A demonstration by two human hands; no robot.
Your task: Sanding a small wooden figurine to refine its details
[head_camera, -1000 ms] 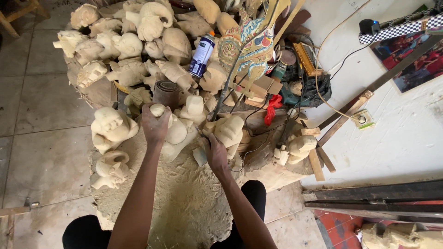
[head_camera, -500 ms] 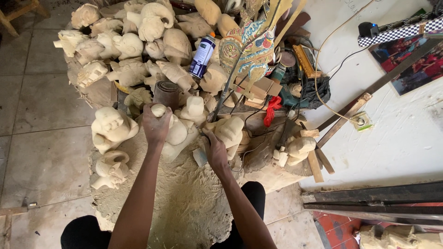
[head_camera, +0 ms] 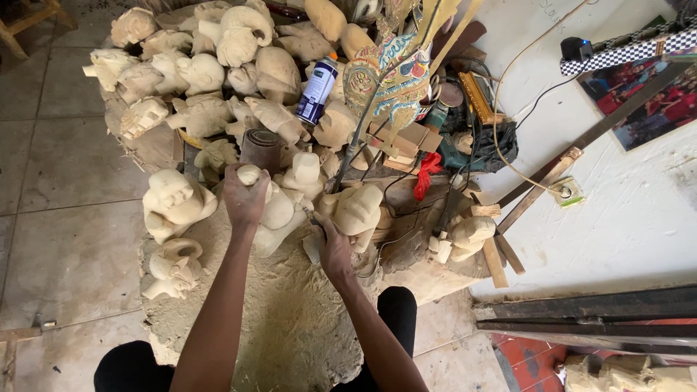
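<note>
**Op:** Head view, looking straight down. My left hand (head_camera: pixel 245 197) is closed around the rounded top of a pale wooden carving (head_camera: pixel 274 214), just above frame centre. The fingers wrap over the knob, so the grip is firm.

**Desk:** Long axis?

**Op:** It runs roughly from 11 o'clock to 5 o'clock. The knobbed end under my left hand points toward 11 and the broader lower end toward 5, where my right hand is. The piece lies tilted on the sawdust-covered mat (head_camera: pixel 290 327).

**Desk:** Right hand?

**Op:** My right hand (head_camera: pixel 334 250) is closed on a small tool (head_camera: pixel 314 223), its tip meeting the carving's lower flank. The handle is buried in the fist; I cannot tell what kind of tool it is.

**Desk:** Surroundings?

**Op:** Crowded. At 9 o'clock of the carving are two figure carvings (head_camera: pixel 174 225), just beside my left wrist. At 12 o'clock stand a dark roll of sandpaper (head_camera: pixel 261 149), close behind my left hand, and a small capped carving (head_camera: pixel 305 174). At 3 o'clock a face-shaped carving (head_camera: pixel 359 210) sits just beside my right knuckles. Further toward 12 is a heap of unfinished carvings (head_camera: pixel 210 65), with a blue-and-white spray can (head_camera: pixel 317 91) lying among them and a painted puppet (head_camera: pixel 388 83) on a stick. At 2 o'clock there are cables, wood offcuts and a red rag (head_camera: pixel 427 170).

**Desk:** Anything blocking?

**Op:** The face-shaped carving crowds the tool side and the sandpaper roll crowds the far end.
</note>
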